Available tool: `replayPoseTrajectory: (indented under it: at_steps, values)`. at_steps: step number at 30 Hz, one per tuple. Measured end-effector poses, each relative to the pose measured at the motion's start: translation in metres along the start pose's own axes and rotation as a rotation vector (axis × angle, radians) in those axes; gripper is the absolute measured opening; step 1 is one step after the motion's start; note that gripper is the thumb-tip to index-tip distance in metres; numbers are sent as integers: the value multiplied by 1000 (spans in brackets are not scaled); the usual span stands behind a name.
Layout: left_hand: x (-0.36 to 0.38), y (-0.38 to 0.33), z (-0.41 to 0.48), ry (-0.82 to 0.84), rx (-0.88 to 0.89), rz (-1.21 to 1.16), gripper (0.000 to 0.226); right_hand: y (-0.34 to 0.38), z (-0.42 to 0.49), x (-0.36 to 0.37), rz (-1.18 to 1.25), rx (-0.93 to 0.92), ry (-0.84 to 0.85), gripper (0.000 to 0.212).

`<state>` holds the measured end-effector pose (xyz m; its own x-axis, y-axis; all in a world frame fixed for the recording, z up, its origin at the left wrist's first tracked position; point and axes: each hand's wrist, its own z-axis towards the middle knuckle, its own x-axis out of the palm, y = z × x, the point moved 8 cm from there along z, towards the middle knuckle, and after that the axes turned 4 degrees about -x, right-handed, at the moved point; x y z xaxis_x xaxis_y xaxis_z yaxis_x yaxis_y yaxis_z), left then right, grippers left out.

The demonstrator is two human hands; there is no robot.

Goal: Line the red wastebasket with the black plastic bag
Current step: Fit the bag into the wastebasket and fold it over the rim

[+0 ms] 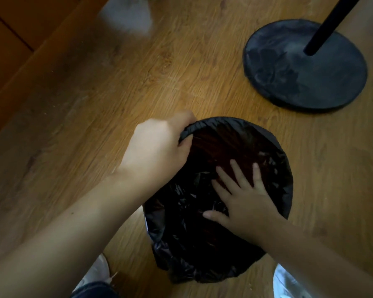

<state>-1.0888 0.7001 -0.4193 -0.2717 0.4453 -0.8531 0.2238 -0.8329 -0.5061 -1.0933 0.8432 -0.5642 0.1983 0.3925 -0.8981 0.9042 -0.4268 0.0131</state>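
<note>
The black plastic bag (274,147) covers the red wastebasket (220,145) on the wooden floor; the basket's red inner wall shows dimly through the thin plastic at the far side. The bag's edge is folded over the rim at the far and right sides and hangs crumpled on the near left. My left hand (157,149) grips the bag-covered rim at the far left. My right hand (243,198) is inside the basket, fingers spread flat, pressing the bag against the inner wall.
A round black stand base (289,76) with a black pole (329,24) sits on the floor at the far right. Wooden furniture (13,39) borders the far left. My white shoes (97,274) show at the bottom on either side of the basket.
</note>
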Motion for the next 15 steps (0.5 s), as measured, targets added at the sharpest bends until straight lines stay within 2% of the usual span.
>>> replayPoseTrajectory:
  at_steps: [3,5,8,11,13,15]
  values:
    - [2,28,-10,-98,-214,-131,18,14,-5,-7,266,4,-22,95]
    - [11,44,-20,-130,-375,-254,16,15,5,-1,387,76,48,89]
    - [24,63,-35,-154,-558,-406,23,7,20,27,365,207,285,81]
    - [31,72,-44,-166,-643,-462,23,0,21,49,323,235,531,76]
    - [32,74,-47,-187,-673,-483,25,-1,21,48,317,217,572,76]
    - [32,77,-48,-205,-728,-521,24,-2,20,36,312,197,530,78]
